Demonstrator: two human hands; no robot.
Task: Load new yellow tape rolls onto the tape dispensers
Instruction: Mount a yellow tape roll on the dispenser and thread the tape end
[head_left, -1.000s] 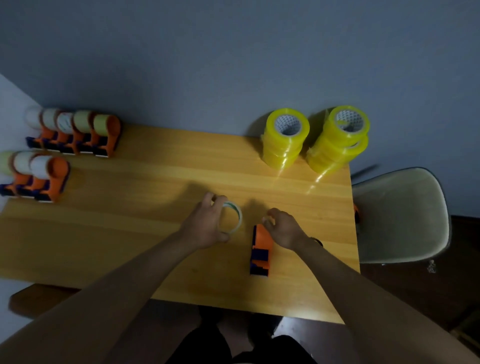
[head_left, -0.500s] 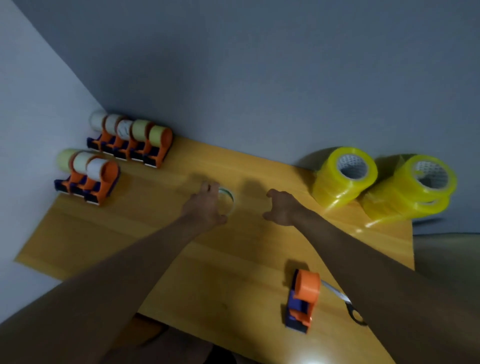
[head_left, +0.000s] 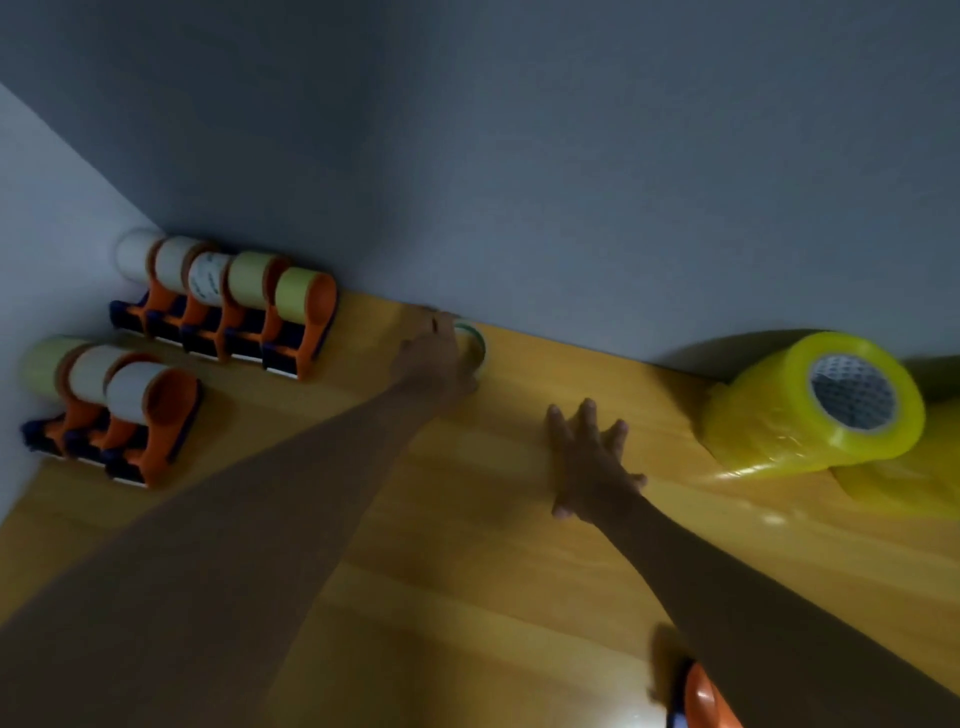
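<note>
Head view: left hand (head_left: 434, 358) reaches to the far edge of the yellow-brown wooden table (head_left: 467, 571), fingers curled round a thin, nearly spent pale tape ring (head_left: 475, 345) that stands close against the grey-blue wall (head_left: 519, 156) (frame blurred, exact grip points hard to read). Right hand (head_left: 592, 462) is spread wide and flat, fingers straight, holding nothing, low over the table between the ring and the yellow rolls. Stack of shrink-wrapped transparent yellow tape rolls (head_left: 810, 410) lies tilted at far right, white core facing the camera, more yellow wrap beside it at the frame edge. Back row of five orange-and-dark-blue tape dispensers (head_left: 228, 317) sits in the left corner by the wall; front row of three same dispensers (head_left: 119, 415) just ahead, all carrying pale rolls. One more orange dispenser (head_left: 701, 696) at the bottom edge, partly hidden by the right forearm.
</note>
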